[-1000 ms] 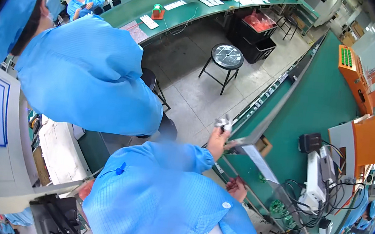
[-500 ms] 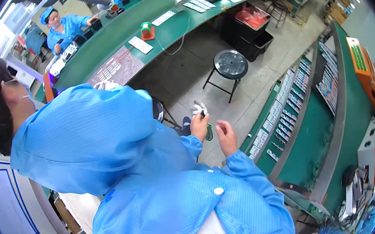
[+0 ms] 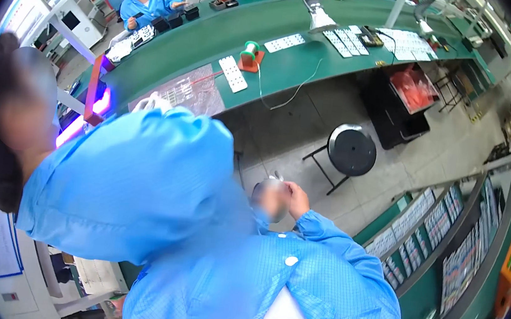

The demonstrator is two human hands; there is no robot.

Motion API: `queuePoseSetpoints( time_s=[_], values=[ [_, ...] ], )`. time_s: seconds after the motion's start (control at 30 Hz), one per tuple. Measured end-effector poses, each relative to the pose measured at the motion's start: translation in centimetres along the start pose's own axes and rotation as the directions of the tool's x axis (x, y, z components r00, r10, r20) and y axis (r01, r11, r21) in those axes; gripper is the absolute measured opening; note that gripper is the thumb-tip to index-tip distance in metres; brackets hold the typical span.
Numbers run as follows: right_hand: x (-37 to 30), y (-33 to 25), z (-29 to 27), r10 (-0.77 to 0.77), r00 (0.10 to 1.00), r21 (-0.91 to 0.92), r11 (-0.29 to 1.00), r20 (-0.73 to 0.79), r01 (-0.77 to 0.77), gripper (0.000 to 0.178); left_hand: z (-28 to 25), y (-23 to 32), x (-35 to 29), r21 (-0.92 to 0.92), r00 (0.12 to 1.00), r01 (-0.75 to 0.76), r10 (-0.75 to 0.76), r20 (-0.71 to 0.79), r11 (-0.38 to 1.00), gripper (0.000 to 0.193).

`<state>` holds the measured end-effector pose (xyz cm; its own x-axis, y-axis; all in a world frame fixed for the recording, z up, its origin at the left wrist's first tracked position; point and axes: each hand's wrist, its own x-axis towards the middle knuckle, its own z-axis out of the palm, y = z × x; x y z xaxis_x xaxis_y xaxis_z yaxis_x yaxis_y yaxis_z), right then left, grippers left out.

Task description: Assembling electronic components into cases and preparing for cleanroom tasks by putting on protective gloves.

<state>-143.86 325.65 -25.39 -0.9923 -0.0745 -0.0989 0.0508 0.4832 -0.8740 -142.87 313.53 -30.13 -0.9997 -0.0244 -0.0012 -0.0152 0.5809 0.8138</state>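
My two hands are together in front of my chest, above the floor. A blurred patch covers much of my left hand [image 3: 271,200], whose fingers look closed. A small whitish piece [image 3: 277,176] pokes out above it, its kind too small to make out. Against it on the right is my right hand [image 3: 297,201], fingers bent inward and closed; whatever lies between the fingers is hidden. Both arms wear blue sleeves.
A person in blue [image 3: 127,176] is close on my left. Beyond runs a green bench [image 3: 304,64] with a wire spool [image 3: 250,53] and white panels [image 3: 232,74]. A round stool [image 3: 352,150], a black bin [image 3: 393,115] and a rack of parts [image 3: 430,227] stand ahead and right.
My view has swung, so bench, stool and bin appear farther right and rack lower. My hands, apart before with a white piece above the left, have come together.
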Motion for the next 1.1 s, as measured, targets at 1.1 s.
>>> queuePoseSetpoints(
  time_s=[1.1],
  values=[
    [48.9, 10.6, -9.8, -0.018, 0.522, -0.218, 0.896, 0.853, 0.386, 0.033, -2.4, 12.0, 48.2, 0.414, 0.893, 0.074, 0.125, -0.432, 0.907, 0.017]
  ],
)
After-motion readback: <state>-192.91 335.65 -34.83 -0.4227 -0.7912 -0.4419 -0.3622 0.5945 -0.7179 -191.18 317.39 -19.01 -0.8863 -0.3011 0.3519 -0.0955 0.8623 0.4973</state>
